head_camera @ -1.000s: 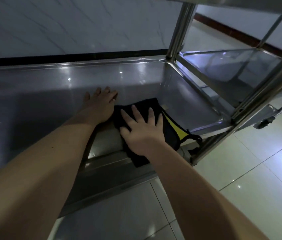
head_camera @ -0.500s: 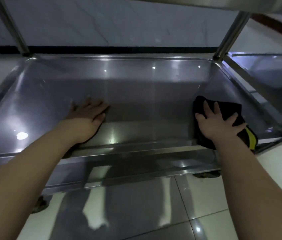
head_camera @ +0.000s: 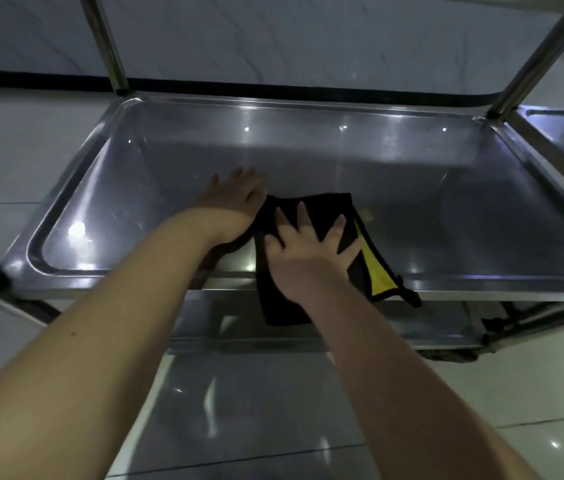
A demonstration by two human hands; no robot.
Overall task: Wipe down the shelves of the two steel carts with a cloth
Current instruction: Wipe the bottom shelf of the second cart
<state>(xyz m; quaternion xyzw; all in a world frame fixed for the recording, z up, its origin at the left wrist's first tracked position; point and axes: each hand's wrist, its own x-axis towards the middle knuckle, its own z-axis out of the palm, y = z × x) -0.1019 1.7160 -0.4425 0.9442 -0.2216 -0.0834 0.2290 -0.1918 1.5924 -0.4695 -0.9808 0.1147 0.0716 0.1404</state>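
Hands both rest flat on the cart shelf (head_camera: 481, 289), forearms reaching forward and down. The left hand (head_camera: 235, 202) lies palm-down, fingers straight, just beside the cloth (head_camera: 322, 206), while the right hand (head_camera: 311, 251) presses spread, straight fingers onto it. The black-and-yellow cloth sits mid-shelf, with its near end draped over the front rim.

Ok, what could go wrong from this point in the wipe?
1. The cloth hangs over the shelf's front rim under the right hand; a pull toward the person could drag it off.
2. The left hand rests flat right beside the cloth, so a leftward stroke would likely bump it.
3. The cloth's loop dangles past the rim and might snag.
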